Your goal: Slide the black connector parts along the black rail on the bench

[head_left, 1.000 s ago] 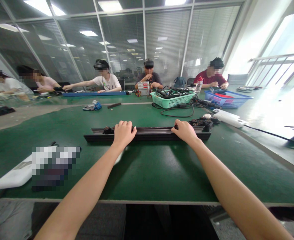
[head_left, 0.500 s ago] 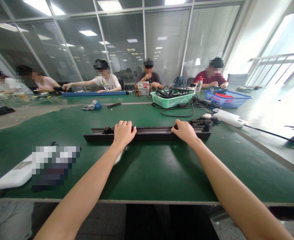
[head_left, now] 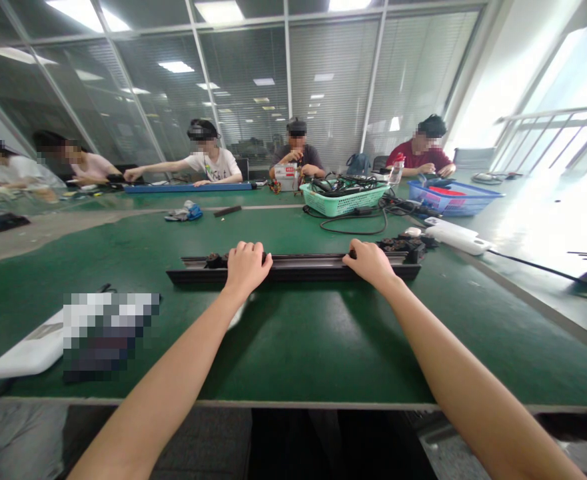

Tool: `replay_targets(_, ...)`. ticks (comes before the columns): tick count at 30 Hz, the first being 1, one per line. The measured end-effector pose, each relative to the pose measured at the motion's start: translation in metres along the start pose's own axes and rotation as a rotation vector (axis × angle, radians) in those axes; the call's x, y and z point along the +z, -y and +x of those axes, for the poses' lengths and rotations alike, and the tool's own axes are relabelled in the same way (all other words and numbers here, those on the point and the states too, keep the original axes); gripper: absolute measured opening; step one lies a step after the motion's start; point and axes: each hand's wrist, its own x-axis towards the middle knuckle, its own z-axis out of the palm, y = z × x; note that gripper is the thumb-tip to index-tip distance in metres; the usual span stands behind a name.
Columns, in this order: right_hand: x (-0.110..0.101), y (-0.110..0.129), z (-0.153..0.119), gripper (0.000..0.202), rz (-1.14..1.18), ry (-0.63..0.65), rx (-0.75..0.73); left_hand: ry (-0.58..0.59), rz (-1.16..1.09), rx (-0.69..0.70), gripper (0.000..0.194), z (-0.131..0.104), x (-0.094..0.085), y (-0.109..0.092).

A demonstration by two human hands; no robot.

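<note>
A long dark channel-shaped rail (head_left: pixel 306 270) lies crosswise on the green table (head_left: pixel 313 347). My left hand (head_left: pixel 248 265) is closed over its left part, next to small black parts (head_left: pixel 216 260) that sit in the channel. Toward its right part, my right hand (head_left: pixel 367 261) is closed with thumb and fingers on something dark in the channel, mostly hidden by the fingers. More black parts (head_left: pixel 408 245) are heaped at and behind the rail's right end.
Beyond the rail stand a green basket of cables (head_left: pixel 343 200) and a blue basket (head_left: pixel 456 200). A white device (head_left: pixel 456 235) lies at right, another (head_left: pixel 28 347) at left. A crumpled blue-grey cloth (head_left: pixel 186 212) lies farther back. Several people sit across the table.
</note>
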Motion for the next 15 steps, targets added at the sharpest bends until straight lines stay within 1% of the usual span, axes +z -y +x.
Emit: replay_targets(15, -0.0034, -0.0017, -0.0003, 0.026, -0.014, 0.023, 0.040, -0.001, -0.015, 0.003, 0.029, -0.0004, 0.0006, 0.0001)
